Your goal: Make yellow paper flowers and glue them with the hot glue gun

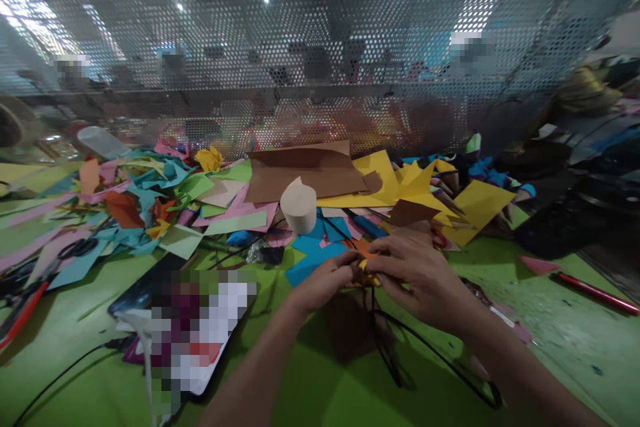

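Observation:
My left hand (327, 278) and my right hand (417, 271) meet over the green table (320, 387), fingers pinched together on a small folded paper piece (365, 273) of brown and yellow. Most of the piece is hidden by my fingers. A black wire (395, 347) runs under my hands toward the near edge. Just beyond my hands lie blue paper scraps (320, 250) and a beige tape roll (299, 207).
Coloured paper scraps (165, 200) cover the far table. Brown sheets (305, 170) and yellow sheets (425, 190) lie at the back. Black scissors (75, 250) and red-handled scissors (23, 310) lie left, a red pen (597, 292) right. A perforated metal screen (320, 60) walls the back.

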A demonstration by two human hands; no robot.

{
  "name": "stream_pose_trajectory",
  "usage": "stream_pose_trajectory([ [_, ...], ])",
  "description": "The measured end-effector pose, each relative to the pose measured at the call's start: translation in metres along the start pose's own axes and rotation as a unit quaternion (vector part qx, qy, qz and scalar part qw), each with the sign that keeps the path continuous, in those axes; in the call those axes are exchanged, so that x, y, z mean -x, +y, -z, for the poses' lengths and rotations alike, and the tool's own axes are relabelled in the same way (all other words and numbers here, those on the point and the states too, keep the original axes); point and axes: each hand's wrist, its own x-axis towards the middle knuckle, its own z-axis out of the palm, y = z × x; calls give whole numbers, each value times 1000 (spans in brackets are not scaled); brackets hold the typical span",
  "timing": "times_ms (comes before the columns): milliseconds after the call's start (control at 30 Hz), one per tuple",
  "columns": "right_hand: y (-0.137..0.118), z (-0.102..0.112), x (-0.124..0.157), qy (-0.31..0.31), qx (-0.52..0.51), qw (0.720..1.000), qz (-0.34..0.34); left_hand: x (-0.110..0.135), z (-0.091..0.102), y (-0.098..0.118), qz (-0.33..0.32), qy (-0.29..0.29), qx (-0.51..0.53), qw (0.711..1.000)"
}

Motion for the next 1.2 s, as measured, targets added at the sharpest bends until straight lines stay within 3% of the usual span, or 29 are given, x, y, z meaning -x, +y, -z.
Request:
stream_pose_trajectory([
  [433, -2, 1, -1, 12, -31, 999, 12, -1, 2, -3, 3, 0, -5, 1000],
  [1200, -11, -6, -5, 16, -46, 997, -63, -1, -3, -5, -20, 24, -56, 998],
])
